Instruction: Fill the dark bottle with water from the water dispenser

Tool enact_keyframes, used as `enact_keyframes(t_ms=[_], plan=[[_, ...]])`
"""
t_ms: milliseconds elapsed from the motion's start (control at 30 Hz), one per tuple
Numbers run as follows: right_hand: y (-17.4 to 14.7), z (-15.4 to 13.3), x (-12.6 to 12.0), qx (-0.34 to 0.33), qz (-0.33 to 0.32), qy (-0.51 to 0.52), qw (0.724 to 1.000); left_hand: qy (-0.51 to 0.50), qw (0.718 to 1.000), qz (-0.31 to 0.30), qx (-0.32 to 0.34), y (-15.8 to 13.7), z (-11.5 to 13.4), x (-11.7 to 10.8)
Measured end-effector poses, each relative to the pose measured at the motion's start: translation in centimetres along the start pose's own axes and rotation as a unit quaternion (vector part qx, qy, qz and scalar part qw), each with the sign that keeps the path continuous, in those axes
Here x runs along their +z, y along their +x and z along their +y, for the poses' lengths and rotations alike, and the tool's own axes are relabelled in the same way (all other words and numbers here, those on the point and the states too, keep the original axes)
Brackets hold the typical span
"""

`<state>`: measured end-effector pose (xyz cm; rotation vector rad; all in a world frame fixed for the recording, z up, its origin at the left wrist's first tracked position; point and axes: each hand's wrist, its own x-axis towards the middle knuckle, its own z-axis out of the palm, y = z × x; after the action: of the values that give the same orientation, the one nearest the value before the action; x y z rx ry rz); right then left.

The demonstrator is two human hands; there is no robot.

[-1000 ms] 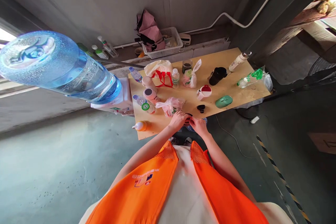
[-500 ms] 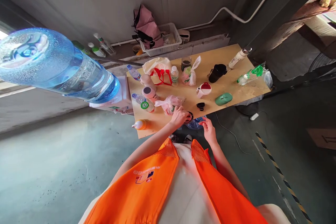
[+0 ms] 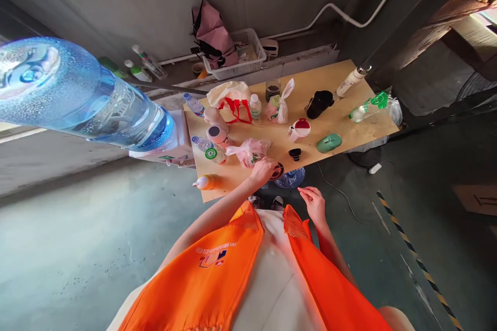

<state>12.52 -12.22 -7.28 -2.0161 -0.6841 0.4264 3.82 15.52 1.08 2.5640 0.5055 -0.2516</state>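
The right hand (image 3: 315, 204) has drawn back, open and empty; the left hand (image 3: 264, 169) grips a small dark cup (image 3: 277, 170), probably light and rigid, best held around its rim.

One head-worn camera looks steeply down and forward from above the orange mesh vest (image 3: 217, 274), taking in the cluttered pale plywood table (image 3: 349, 124) at middle distance.
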Motion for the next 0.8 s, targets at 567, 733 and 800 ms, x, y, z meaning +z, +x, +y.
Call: enact_keyframes(t_ms=[567, 733, 800], plan=[[0.5, -1.9, 0.9, 0.071, -0.012, 0.087, 0.994, -0.009, 0.998, 0.056, -0.009, 0.4, -0.7, 0.5], [0.6, -2.4, 0.8, 0.064, -0.003, 0.075, 0.995, -0.041, 0.998, 0.053, -0.018, 0.5, -0.6, 1.0], [0.7, -2.6, 0.7, 0.056, 0.007, 0.073, 0.996, -0.040, 0.997, 0.054, -0.034, 0.5, -0.6, 0.9]])
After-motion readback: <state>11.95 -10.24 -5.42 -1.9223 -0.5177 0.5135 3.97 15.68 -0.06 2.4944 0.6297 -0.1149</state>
